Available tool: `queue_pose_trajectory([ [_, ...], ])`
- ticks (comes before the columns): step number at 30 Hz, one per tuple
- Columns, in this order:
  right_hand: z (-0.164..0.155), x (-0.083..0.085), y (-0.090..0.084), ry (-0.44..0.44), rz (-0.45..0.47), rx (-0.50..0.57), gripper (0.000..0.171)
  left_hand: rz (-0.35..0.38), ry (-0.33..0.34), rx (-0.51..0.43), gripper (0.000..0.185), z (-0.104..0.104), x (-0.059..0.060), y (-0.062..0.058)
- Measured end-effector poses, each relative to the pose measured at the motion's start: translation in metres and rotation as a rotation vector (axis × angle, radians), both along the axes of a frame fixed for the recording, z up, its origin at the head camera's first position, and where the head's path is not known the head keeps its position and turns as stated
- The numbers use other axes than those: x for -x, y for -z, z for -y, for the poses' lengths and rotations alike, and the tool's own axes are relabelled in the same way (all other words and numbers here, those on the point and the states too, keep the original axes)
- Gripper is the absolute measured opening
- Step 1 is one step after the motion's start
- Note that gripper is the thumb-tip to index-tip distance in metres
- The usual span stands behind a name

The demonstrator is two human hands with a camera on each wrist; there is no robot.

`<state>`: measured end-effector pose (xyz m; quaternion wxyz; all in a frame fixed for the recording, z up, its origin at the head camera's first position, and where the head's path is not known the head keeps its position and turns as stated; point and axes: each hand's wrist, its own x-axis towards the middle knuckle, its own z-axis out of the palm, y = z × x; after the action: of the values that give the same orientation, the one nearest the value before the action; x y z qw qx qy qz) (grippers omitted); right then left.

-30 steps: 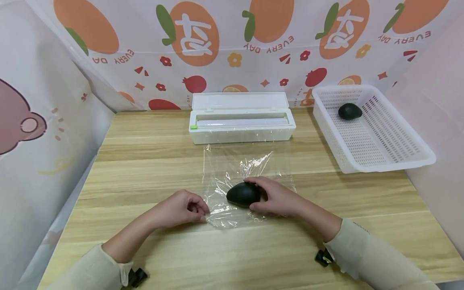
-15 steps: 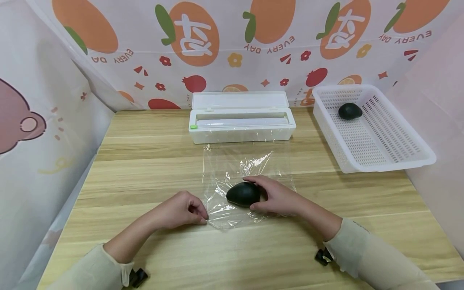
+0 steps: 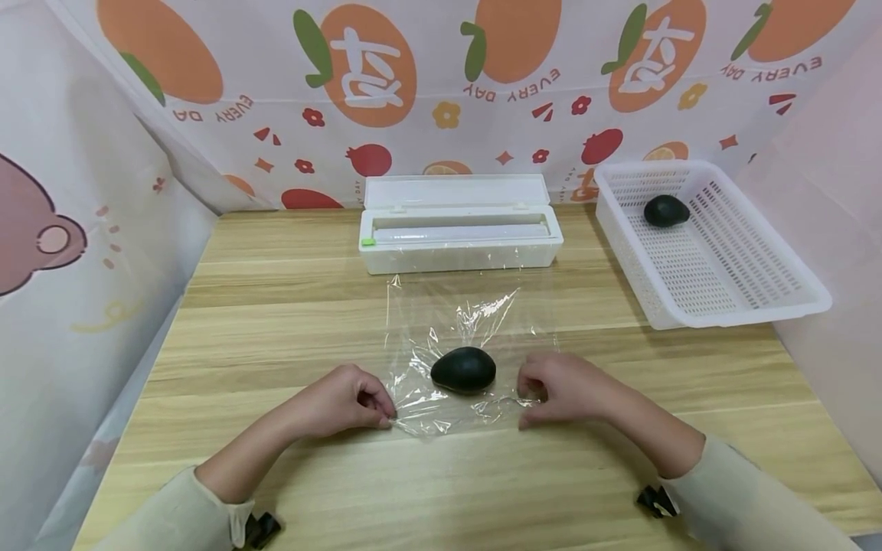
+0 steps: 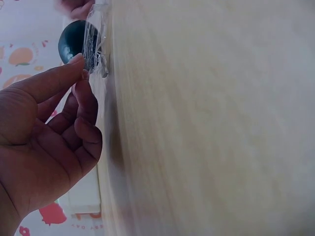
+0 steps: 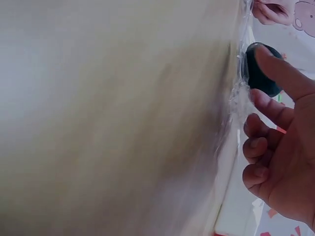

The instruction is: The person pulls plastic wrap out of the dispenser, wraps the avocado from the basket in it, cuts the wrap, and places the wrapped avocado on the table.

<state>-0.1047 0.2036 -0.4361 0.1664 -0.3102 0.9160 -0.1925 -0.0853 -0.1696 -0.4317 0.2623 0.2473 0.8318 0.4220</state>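
A dark green avocado (image 3: 464,370) lies on a sheet of clear cling film (image 3: 448,314) spread on the wooden table. At the film's near left corner, my left hand (image 3: 344,399) pinches the edge between thumb and forefinger; the left wrist view shows the film (image 4: 93,46) rising from those fingertips. My right hand (image 3: 565,389) is at the film's near right corner, off the avocado. In the right wrist view its thumb (image 5: 275,69) and forefinger stand apart, with the other fingers loosely curled. The film's far end runs up to a white dispenser box (image 3: 462,259).
The dispenser's lid (image 3: 455,191) stands raised behind a roll of film (image 3: 462,233), with a small green slider (image 3: 368,241) at its left end. Back right, a white perforated basket (image 3: 758,315) holds another avocado (image 3: 666,210). Printed cloth (image 3: 448,84) hangs behind the table (image 3: 276,306).
My right hand has let go of the avocado and moved right and nearer, to the film's right corner. The left hand keeps its place at the left corner; the avocado stays put.
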Motion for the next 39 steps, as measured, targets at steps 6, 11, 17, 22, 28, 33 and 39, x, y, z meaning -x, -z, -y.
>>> queue_pose_trajectory([
  [6, -0.013, -0.009, 0.003, -0.056, -0.027, -0.046, 0.027, -0.002, -0.011, 0.008, 0.006, -0.001, 0.000, -0.002],
  [11, -0.020, -0.009, 0.011, -0.090, -0.028, 0.009, 0.015, 0.001, -0.015, 0.005, 0.006, 0.000, 0.000, 0.000],
  [17, -0.027, -0.007, 0.014, -0.102, 0.083, 0.114, 0.013, -0.006, -0.008, 0.015, 0.007, 0.002, 0.001, 0.002],
  [22, -0.032, -0.004, 0.009, -0.085, 0.184, 0.227, 0.012, 0.001, -0.016, -0.001, 0.008, 0.004, 0.002, 0.001],
  [28, -0.039, 0.002, 0.005, -0.100, 0.182, 0.292, 0.009, 0.023, -0.037, -0.054, 0.009, 0.007, 0.005, 0.001],
  [33, -0.044, 0.007, 0.003, -0.093, 0.198, 0.319, 0.007, 0.041, -0.065, -0.107, 0.010, 0.011, 0.009, 0.001],
  [39, -0.046, 0.016, 0.001, -0.116, 0.214, 0.333, 0.008, 0.119, -0.119, -0.164, 0.014, 0.012, 0.014, 0.001],
])
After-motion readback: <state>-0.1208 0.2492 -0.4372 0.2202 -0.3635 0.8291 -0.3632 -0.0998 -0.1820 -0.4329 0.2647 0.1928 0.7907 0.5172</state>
